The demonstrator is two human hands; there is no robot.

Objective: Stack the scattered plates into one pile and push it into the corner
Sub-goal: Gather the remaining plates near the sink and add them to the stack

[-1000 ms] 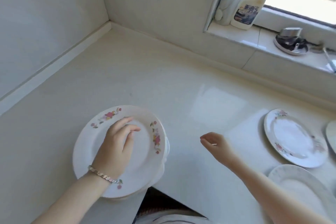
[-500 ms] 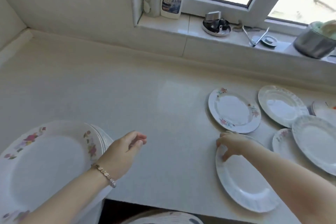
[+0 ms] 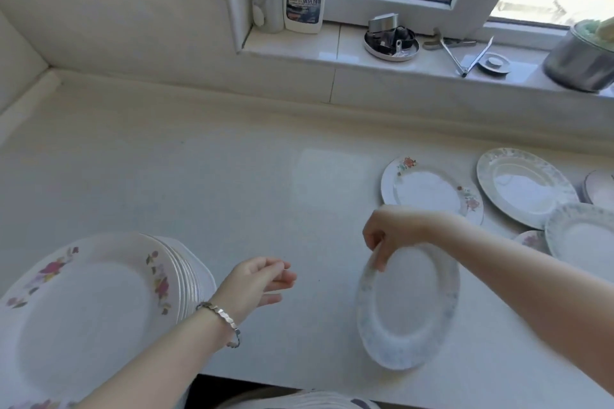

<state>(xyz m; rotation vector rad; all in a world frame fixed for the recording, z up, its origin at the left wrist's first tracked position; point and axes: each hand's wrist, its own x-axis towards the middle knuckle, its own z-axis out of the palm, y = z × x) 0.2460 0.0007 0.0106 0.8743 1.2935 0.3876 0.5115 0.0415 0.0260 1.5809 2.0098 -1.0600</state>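
near the front edge of the pale glossy worktop, a round white plate with a faint blue rim is pinched at its upper edge by the fingers of the right hand. the left hand is held empty, its fingers loosely curled, between that plate and a pile of white flower-patterned plates at the front left, well apart from the corner. other white plates are scattered at the right.
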